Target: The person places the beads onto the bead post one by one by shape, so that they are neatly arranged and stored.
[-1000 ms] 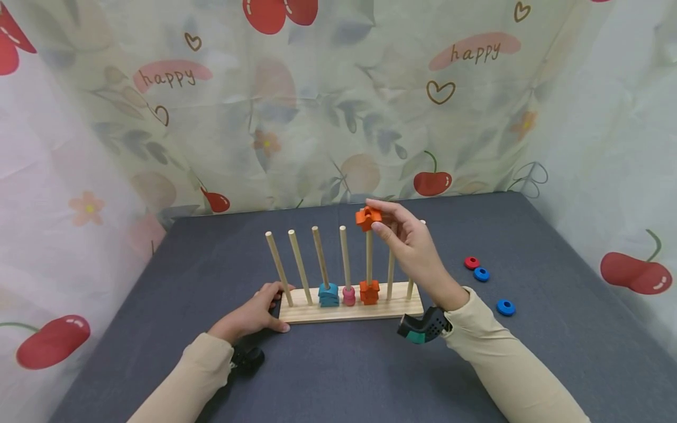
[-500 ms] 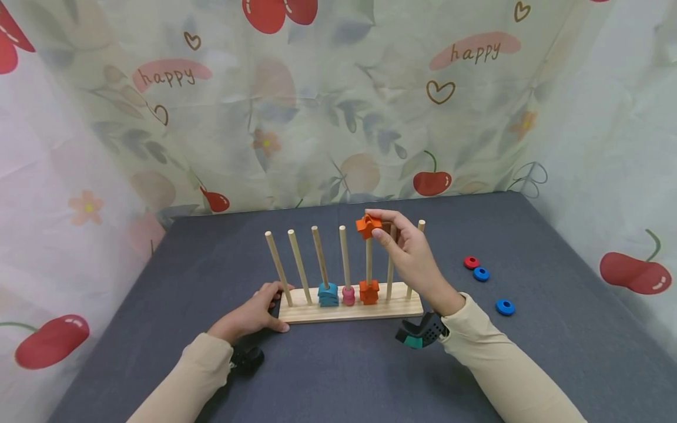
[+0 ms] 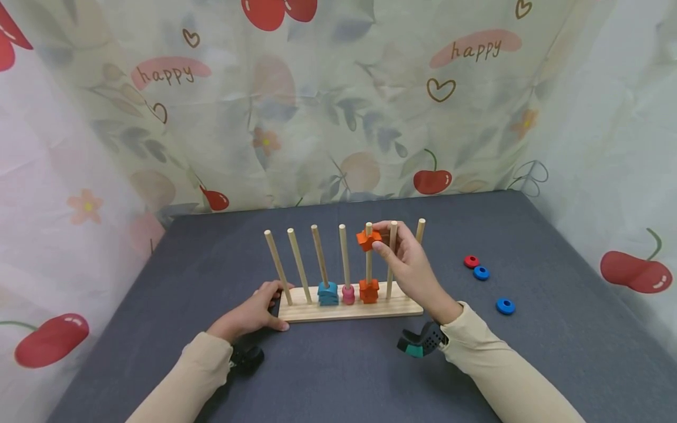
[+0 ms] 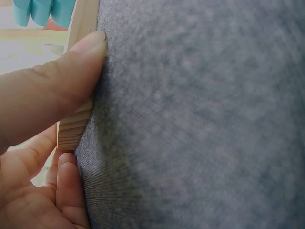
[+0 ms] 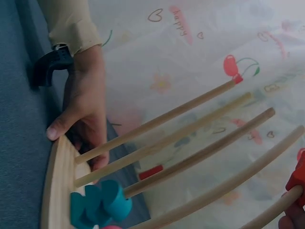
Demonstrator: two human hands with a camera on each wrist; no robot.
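A wooden peg stand (image 3: 349, 314) with several upright pegs stands on the table. My left hand (image 3: 252, 311) grips its left end, with the thumb (image 4: 76, 76) at the front edge and the fingers round the end. High on the fifth peg from the left is an orange star-shaped bead (image 3: 365, 241), the peg tip poking out through it. My right hand (image 3: 418, 273) pinches this bead from the right. Lower on the same peg sit stacked orange beads (image 3: 368, 292). Teal beads (image 3: 328, 295) are on the third peg and pink beads (image 3: 348, 295) on the fourth.
To the right lie a red ring (image 3: 472, 262), a blue ring (image 3: 481, 273) touching or close by it, and another blue ring (image 3: 505, 306) nearer. The dark grey table (image 3: 338, 376) meets a patterned curtain (image 3: 317, 147) at the back and sides.
My right hand has lowered the orange star bead from the top of the fifth peg to a little below its tip. The left hand keeps its hold on the peg stand.
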